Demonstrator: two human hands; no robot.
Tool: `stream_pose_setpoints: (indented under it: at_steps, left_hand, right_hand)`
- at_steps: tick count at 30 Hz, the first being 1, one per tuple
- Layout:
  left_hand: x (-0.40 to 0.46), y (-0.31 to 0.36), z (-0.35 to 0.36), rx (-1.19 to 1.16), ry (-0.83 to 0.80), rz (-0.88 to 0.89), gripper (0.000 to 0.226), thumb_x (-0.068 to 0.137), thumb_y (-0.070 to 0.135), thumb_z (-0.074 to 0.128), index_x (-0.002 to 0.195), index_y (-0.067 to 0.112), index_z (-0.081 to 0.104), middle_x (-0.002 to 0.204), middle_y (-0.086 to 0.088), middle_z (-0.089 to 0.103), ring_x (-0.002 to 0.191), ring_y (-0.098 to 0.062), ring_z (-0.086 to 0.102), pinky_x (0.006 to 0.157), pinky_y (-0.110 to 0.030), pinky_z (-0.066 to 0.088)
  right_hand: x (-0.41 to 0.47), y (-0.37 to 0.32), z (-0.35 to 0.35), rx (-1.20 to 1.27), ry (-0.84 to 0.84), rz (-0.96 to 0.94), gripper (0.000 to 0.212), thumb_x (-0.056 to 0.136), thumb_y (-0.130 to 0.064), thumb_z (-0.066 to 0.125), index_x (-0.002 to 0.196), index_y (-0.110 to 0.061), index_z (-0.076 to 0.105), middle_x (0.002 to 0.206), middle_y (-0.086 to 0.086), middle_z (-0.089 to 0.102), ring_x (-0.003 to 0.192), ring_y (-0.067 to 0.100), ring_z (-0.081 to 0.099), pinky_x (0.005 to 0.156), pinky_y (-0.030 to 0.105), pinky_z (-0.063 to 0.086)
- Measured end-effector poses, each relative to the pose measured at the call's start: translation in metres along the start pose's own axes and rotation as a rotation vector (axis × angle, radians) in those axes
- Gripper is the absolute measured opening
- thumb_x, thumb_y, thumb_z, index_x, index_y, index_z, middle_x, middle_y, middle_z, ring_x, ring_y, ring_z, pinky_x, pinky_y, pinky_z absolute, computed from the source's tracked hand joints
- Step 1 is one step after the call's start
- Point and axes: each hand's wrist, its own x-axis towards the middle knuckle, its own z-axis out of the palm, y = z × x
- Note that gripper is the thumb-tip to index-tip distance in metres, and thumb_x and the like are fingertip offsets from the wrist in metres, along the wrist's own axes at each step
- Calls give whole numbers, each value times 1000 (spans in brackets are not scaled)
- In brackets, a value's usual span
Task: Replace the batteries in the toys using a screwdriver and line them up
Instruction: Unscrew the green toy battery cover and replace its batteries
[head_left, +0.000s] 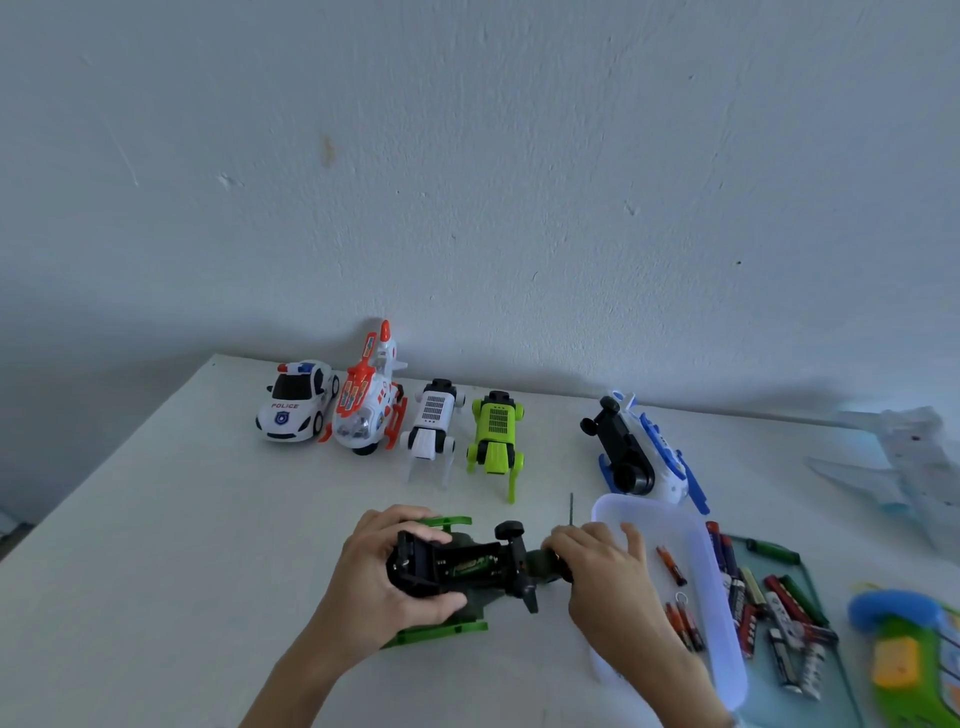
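A dark green toy helicopter (470, 564) lies belly-up on the white table (156, 545), its battery bay open with a green battery inside. My left hand (374, 571) grips its left end. My right hand (597, 566) holds its right end, fingers curled round it. A thin screwdriver shaft (571, 509) sticks up just behind my right hand. Along the back stand a police car (296, 402), an orange-white helicopter (366, 400), a white robot dog (434, 426) and a lime robot dog (496, 434). A blue-white helicopter (644, 452) lies overturned.
A translucent tray (722, 613) at my right holds a few orange batteries (672, 566). Several loose batteries (774, 618) lie on a green mat beyond it. A pale toy plane (904, 467) and a green-blue toy (909, 660) sit at the far right.
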Motion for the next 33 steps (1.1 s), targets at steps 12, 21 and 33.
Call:
stream_pose_setpoints:
  at_steps: [12, 21, 33]
  left_hand:
    - [-9, 10, 23, 32, 63, 9, 45, 44, 50, 81, 86, 40, 70, 109, 24, 59, 107, -3, 47, 86, -3, 34]
    - [-11, 9, 36, 104, 117, 55, 47, 47, 50, 77, 91, 38, 68, 109, 23, 58, 105, -1, 46, 86, -7, 38]
    - [-15, 13, 39, 171, 151, 82, 49, 49, 55, 71, 92, 31, 71, 104, 24, 57, 102, 0, 47, 82, -2, 36]
  right_hand:
    - [-15, -48, -21, 128, 231, -3, 28, 75, -16, 54, 88, -34, 71, 106, -7, 53, 93, 15, 53, 79, 31, 41]
    - [-19, -70, 0, 83, 323, 201, 17, 50, -17, 51, 60, -22, 64, 91, 0, 56, 76, 23, 50, 64, 33, 39]
    - [-27, -87, 0, 404, 386, 243, 15, 90, -30, 60, 101, -32, 69, 96, -10, 67, 100, 12, 53, 79, 28, 16]
